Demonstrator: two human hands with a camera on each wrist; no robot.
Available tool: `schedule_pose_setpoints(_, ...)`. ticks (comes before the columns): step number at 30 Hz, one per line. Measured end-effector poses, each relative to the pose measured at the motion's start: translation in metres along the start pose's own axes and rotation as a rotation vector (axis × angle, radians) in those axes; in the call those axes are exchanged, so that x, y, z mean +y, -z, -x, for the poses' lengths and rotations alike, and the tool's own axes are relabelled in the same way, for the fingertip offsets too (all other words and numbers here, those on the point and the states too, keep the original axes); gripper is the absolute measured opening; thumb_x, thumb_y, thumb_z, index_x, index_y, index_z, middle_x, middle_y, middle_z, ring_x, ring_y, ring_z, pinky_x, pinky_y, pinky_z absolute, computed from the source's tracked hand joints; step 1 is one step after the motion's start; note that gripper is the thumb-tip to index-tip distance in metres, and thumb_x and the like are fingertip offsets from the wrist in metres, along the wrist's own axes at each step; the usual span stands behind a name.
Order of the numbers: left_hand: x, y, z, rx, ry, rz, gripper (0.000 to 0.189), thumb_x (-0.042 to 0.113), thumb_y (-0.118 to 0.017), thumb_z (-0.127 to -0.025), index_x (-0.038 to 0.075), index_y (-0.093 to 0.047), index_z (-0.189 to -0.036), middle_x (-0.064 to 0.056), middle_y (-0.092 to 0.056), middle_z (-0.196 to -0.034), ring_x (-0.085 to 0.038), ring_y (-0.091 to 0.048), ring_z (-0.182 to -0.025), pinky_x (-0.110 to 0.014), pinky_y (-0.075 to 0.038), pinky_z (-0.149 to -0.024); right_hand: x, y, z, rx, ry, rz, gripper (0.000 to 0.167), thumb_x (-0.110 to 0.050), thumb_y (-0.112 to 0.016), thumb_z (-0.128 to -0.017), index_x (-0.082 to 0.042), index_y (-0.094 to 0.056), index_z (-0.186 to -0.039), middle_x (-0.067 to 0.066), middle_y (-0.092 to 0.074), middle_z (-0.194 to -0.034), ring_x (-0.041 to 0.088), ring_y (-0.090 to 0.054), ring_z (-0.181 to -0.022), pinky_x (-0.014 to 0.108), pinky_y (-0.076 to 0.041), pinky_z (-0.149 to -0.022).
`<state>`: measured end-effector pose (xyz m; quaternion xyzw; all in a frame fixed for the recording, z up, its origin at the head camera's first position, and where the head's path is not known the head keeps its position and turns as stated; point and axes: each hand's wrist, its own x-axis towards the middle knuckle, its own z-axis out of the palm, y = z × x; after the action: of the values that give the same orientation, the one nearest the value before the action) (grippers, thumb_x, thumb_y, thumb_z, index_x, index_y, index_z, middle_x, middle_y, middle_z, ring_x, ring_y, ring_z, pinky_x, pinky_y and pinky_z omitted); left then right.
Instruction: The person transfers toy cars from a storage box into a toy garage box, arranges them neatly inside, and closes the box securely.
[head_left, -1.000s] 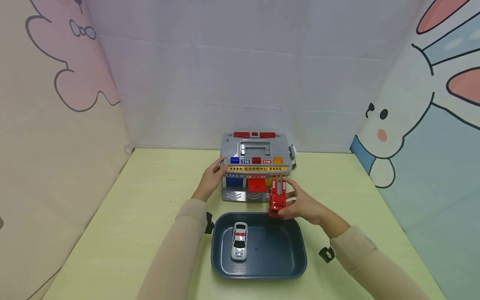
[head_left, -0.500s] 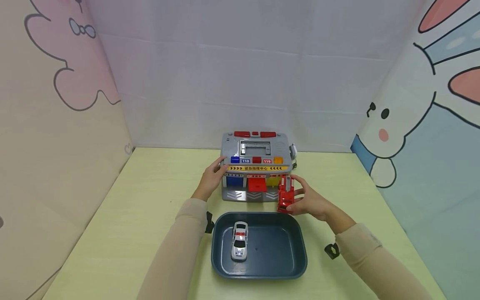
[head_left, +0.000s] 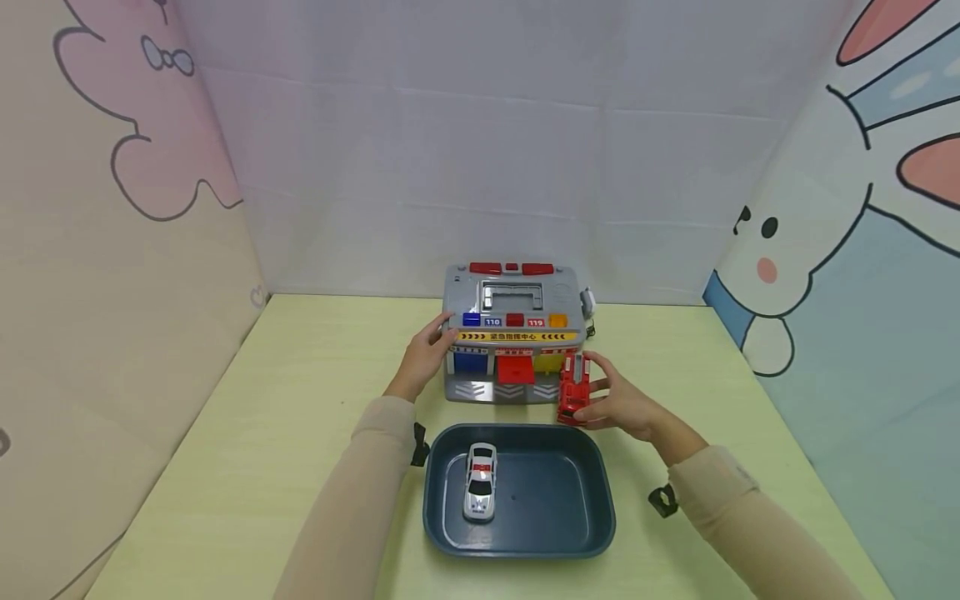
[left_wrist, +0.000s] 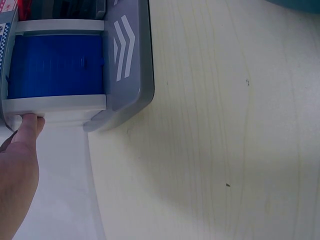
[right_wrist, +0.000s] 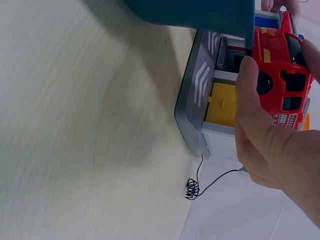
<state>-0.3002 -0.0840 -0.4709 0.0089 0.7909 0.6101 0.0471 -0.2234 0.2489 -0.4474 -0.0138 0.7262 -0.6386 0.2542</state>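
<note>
Thumb and spread fingers of the right hand (head_left: 618, 407) pinch a red plastic toy fire truck (head_left: 573, 388) at the front right of a grey plastic toy garage (head_left: 516, 337), whose left side the left hand's (head_left: 423, 358) straightish fingers touch, probably steadying it

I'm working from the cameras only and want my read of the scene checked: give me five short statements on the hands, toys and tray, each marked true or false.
1. The right hand holds the red toy truck. True.
2. The white toy car is inside the dark blue tray. True.
3. The red toy truck is in the tray too. False: it is outside, in the right hand.
4. The left hand touches the grey toy station. True.
5. The grey toy station's middle door is yellow. False: it is red.
</note>
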Motion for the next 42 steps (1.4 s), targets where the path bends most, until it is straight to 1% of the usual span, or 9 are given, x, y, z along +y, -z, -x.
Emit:
schedule_pose_setpoints(5,-0.001,-0.001,-0.001,0.004,0.009,-0.007,0.051,0.041,-0.054,-0.100,0.029,-0.042,-0.148,-0.018,-0.042,-0.147,-0.032,-0.044,-0.131,-0.046,-0.040,-0.104,0.003,-0.001,-0.003,-0.003,-0.001,-0.019,0.104,0.008,-0.070,-0.084,-0.020,0.000,-0.155,0.029,-0.023,-0.132,0.033,-0.057,-0.099,0.052,-0.054,-0.081)
schedule_pose_setpoints(12,-0.001,-0.001,-0.001,0.019,0.017,-0.018,0.051,0.043,-0.054,-0.099,0.031,-0.044,-0.147,-0.017,-0.043,-0.147,-0.032,-0.045,-0.130,-0.046,-0.040,-0.103,0.006,-0.001,-0.006,0.003,-0.007,-0.044,0.102,0.008,-0.068,-0.085,-0.021,0.000,-0.155,0.030,-0.024,-0.132,0.037,-0.052,-0.105,0.055,-0.053,-0.083)
schedule_pose_setpoints(17,-0.001,-0.001,-0.001,0.020,0.017,-0.018,0.051,0.042,-0.054,-0.099,0.031,-0.044,-0.148,-0.017,-0.044,-0.146,-0.032,-0.045,-0.130,-0.046,-0.040,-0.103,0.007,-0.001,-0.008,0.004,-0.023,-0.063,0.099,0.008,-0.067,-0.086,-0.020,0.000,-0.155,0.029,-0.026,-0.131,0.038,-0.052,-0.105,0.057,-0.051,-0.086)
schedule_pose_setpoints(23,-0.001,-0.001,-0.001,0.015,0.014,-0.018,0.050,0.042,-0.053,-0.100,0.030,-0.043,-0.148,-0.017,-0.042,-0.147,-0.032,-0.043,-0.131,-0.046,-0.040,-0.104,0.009,-0.006,-0.014,-0.005,-0.043,-0.037,0.099,0.002,-0.068,-0.087,-0.020,0.001,-0.155,0.029,-0.026,-0.134,0.041,-0.046,-0.114,0.058,-0.048,-0.090)
schedule_pose_setpoints(29,-0.002,-0.001,-0.002,0.019,0.007,-0.016,0.050,0.042,-0.054,-0.100,0.030,-0.044,-0.147,-0.018,-0.043,-0.147,-0.032,-0.044,-0.131,-0.045,-0.040,-0.104,0.012,-0.010,-0.022,-0.017,-0.043,-0.014,0.100,0.001,-0.069,-0.087,-0.019,0.002,-0.155,0.030,-0.028,-0.133,0.040,-0.050,-0.110,0.061,-0.045,-0.092)
schedule_pose_setpoints(35,-0.003,-0.002,-0.002,0.014,0.012,-0.011,0.050,0.042,-0.053,-0.100,0.031,-0.044,-0.147,-0.017,-0.041,-0.148,-0.032,-0.042,-0.133,-0.046,-0.039,-0.104,0.012,-0.014,-0.026,-0.023,-0.044,0.011,0.100,0.000,-0.070,-0.086,-0.019,0.001,-0.155,0.028,-0.029,-0.132,0.042,-0.047,-0.113,0.060,-0.046,-0.091)
schedule_pose_setpoints(42,-0.002,-0.001,-0.001,0.014,0.006,0.000,0.050,0.041,-0.054,-0.100,0.029,-0.044,-0.148,-0.017,-0.042,-0.147,-0.032,-0.043,-0.132,-0.046,-0.039,-0.104,0.009,-0.019,-0.030,-0.032,-0.043,0.030,0.099,0.001,-0.071,-0.085,-0.019,-0.003,-0.154,0.027,-0.031,-0.130,0.041,-0.047,-0.113,0.059,-0.047,-0.090)
